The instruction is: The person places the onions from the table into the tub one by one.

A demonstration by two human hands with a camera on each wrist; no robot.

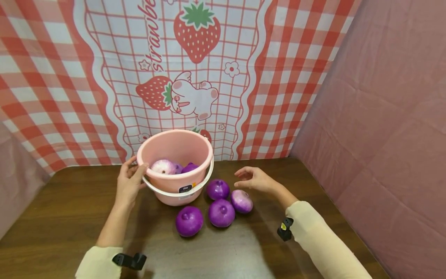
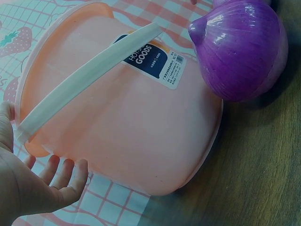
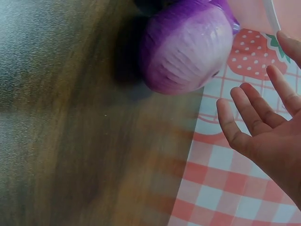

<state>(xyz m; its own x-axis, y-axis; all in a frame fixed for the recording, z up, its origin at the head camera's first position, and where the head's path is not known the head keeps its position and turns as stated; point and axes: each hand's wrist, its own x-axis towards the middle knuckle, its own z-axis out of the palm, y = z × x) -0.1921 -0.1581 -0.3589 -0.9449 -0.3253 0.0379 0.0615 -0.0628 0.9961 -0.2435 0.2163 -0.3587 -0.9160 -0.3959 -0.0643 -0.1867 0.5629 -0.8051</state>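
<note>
A pink bucket (image 1: 174, 182) with a white handle (image 1: 184, 192) stands on the table, several onions inside, among them a pale onion (image 1: 163, 167) and a purple onion (image 1: 189, 167). My left hand (image 1: 128, 180) grips the bucket's left rim; the left wrist view shows that hand (image 2: 42, 183) with its thumb by the rim and fingers against the outer wall. To the right, my right hand (image 1: 256, 180) hovers, fingers spread and holding nothing, just above a pale purple onion (image 1: 242, 201). In the right wrist view that onion (image 3: 188, 49) lies apart from the fingers.
In front of and beside the bucket lie more purple onions: one near the bucket (image 1: 218, 189), one in the middle (image 1: 222, 213), one at the front (image 1: 189, 221). A strawberry-print cloth (image 1: 195, 97) hangs behind the wooden table (image 1: 216, 255); a pink cloth (image 1: 379, 116) stands right.
</note>
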